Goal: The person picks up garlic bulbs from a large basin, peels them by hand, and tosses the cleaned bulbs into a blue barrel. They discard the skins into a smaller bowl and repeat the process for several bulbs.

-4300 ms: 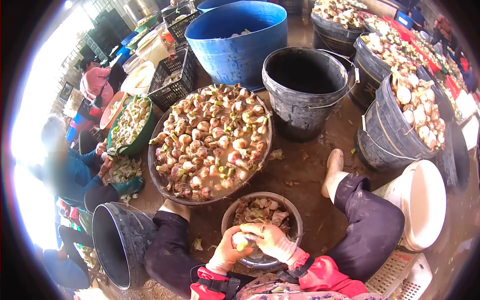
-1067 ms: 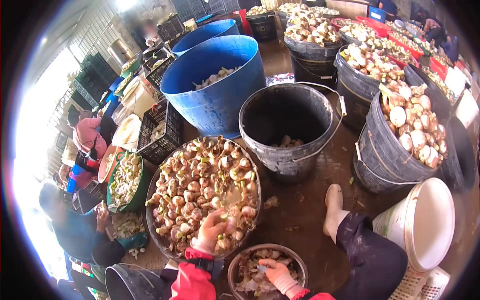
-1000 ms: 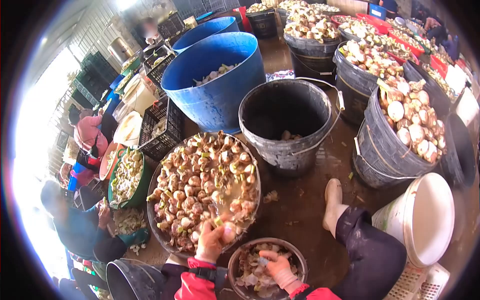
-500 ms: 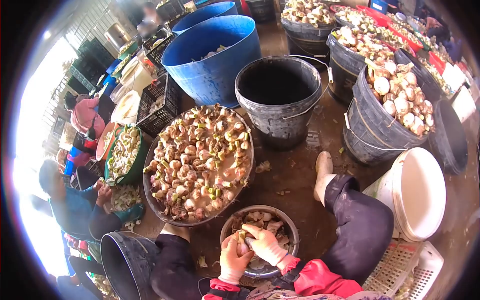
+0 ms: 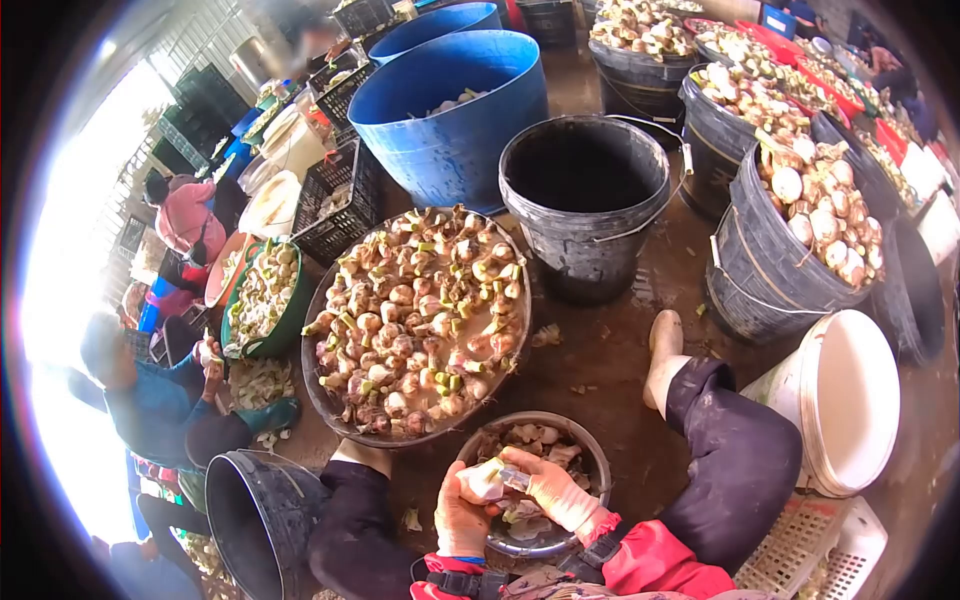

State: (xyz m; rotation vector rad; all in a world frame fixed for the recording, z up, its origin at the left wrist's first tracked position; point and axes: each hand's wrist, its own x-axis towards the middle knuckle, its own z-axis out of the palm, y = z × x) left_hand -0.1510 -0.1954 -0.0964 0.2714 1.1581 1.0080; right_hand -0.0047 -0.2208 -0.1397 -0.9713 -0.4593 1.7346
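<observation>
Low between my knees, my left hand [image 5: 461, 516] is closed around a pale garlic bulb [image 5: 483, 481] with a greenish stem. My right hand [image 5: 558, 494] is closed beside the bulb on what looks like a small knife [image 5: 515, 478], its greyish blade against the bulb; its handle is hidden by the fingers. Both hands are over a metal basin [image 5: 602, 468] holding loose garlic skins [image 5: 548, 440]. Just beyond it stands a wide round tub [image 5: 527, 325] full of unpeeled garlic bulbs [image 5: 400, 322] with cut stems, in muddy water.
A black bucket [image 5: 580, 245] stands ahead, near a large blue tub [image 5: 440, 140]. Garlic-filled buckets [image 5: 765, 275] line the right, with a tipped white bucket [image 5: 850, 400] nearer. Another black bucket [image 5: 245, 520] is at my left knee. A co-worker in teal [image 5: 150, 400] sits at left.
The garlic bulb now shows more white surface and is turned sideways, with my hands tilted around it. The whole view has shifted, so surroundings appear slightly farther right.
</observation>
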